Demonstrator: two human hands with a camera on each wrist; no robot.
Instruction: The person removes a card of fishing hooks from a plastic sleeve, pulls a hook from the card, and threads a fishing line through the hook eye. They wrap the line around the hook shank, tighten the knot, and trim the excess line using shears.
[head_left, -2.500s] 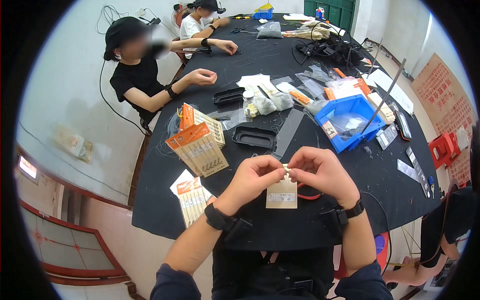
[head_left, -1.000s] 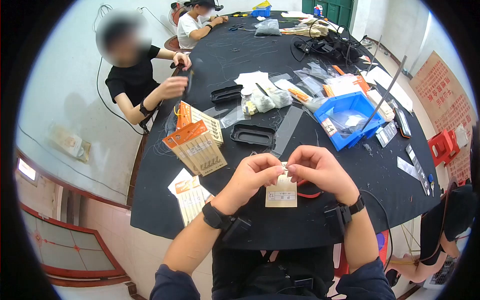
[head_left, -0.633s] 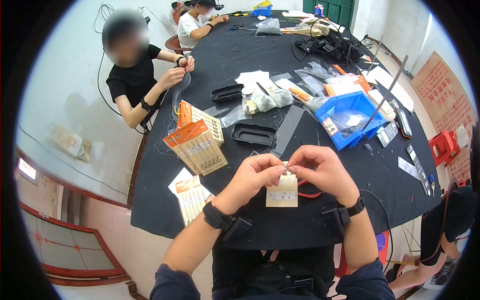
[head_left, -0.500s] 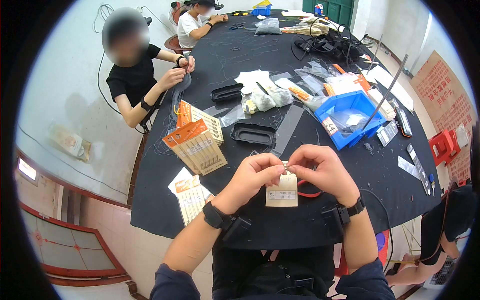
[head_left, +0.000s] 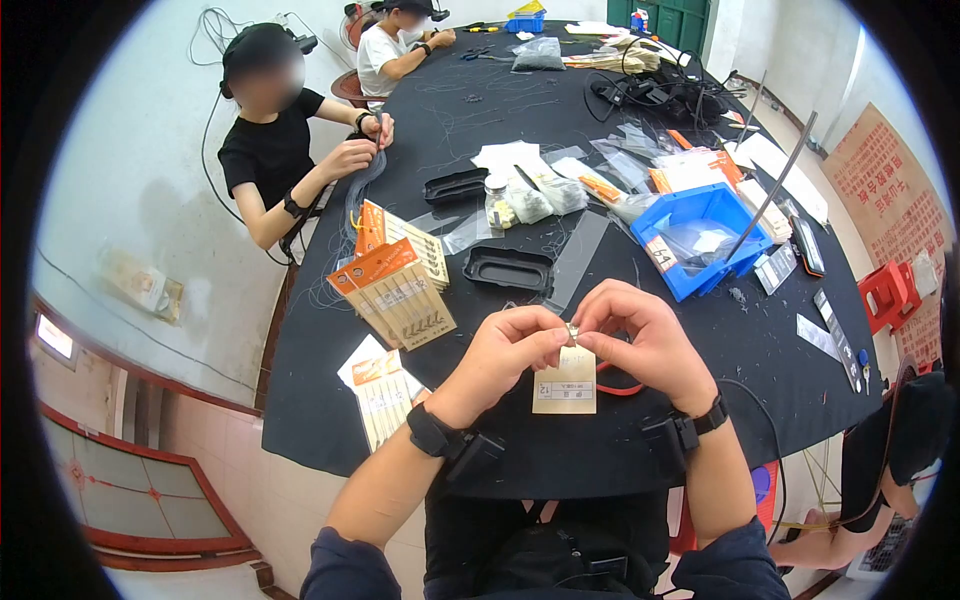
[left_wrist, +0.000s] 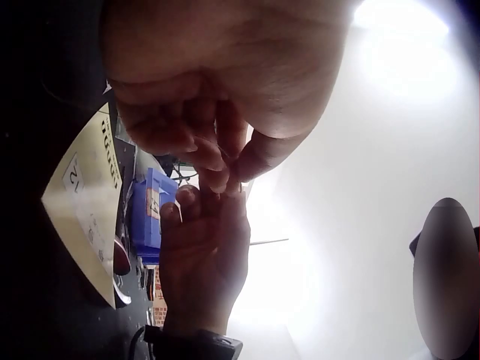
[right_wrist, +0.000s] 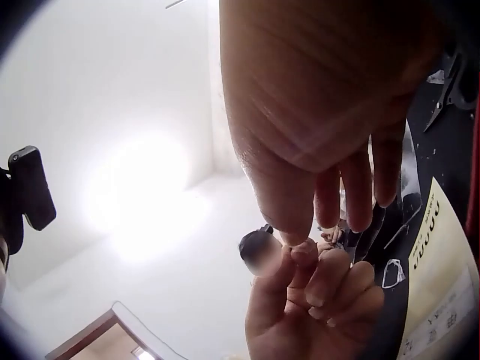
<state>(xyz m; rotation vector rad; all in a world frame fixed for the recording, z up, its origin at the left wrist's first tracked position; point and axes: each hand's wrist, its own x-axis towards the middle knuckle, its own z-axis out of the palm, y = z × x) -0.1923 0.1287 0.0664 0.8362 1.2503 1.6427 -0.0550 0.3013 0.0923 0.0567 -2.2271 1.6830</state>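
Observation:
In the head view my left hand (head_left: 515,350) and right hand (head_left: 640,345) meet fingertip to fingertip, thumbs and forefingers pinched together. Between them is something tiny, mostly hidden by the fingertips; I cannot tell what it is. Beneath lies a cream card (head_left: 564,388) with a label reading 12, its far end covered by the hands. The right wrist view shows a row of dark hooks (right_wrist: 427,234) along this card (right_wrist: 439,300). From the left wrist side, the card (left_wrist: 82,202) sits apart from both hands.
Hook cards with orange headers (head_left: 392,298) stand left, more (head_left: 383,395) nearer me. Ahead are a black tray (head_left: 508,270), a small jar (head_left: 497,203) and a blue bin (head_left: 690,245) with a rod. A red handle (head_left: 622,388) lies by my right hand. Another person (head_left: 270,140) sits left.
My hands stay together over the card; the right fingers have lifted slightly and the fingertips have shifted a little. The person at left has brought both hands together on grey strands.

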